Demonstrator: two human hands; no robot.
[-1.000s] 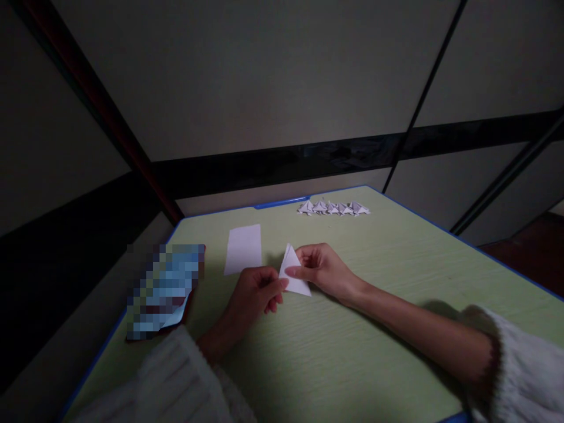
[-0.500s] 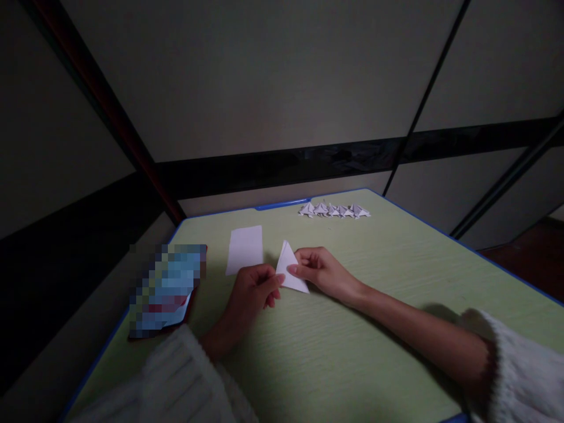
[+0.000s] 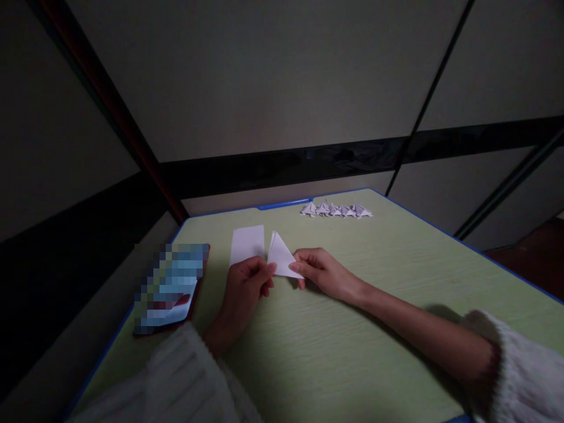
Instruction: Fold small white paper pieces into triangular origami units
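Observation:
A small white folded paper triangle point(image 3: 282, 258) is held between my two hands, just above the table, its point turned away from me. My left hand point(image 3: 252, 281) pinches its lower left corner between thumb and fingers. At the lower right corner, the thumb and fingers of my right hand point(image 3: 318, 269) are closed on it too. Just behind my left hand lies a flat white sheet of paper point(image 3: 247, 242), its near edge partly covered by that hand.
The light green table point(image 3: 352, 346) has a blue edge. Several folded white paper pieces point(image 3: 335, 210) stand in a row near its far side. A phone or tablet point(image 3: 171, 288), its screen blurred, lies at the left. Pale panels point(image 3: 282, 76) rise behind the table.
The paper triangle has moved slightly left and away from me and has turned, its near edge now closer to level. My left hand shifted with it; my right hand now grips its right corner.

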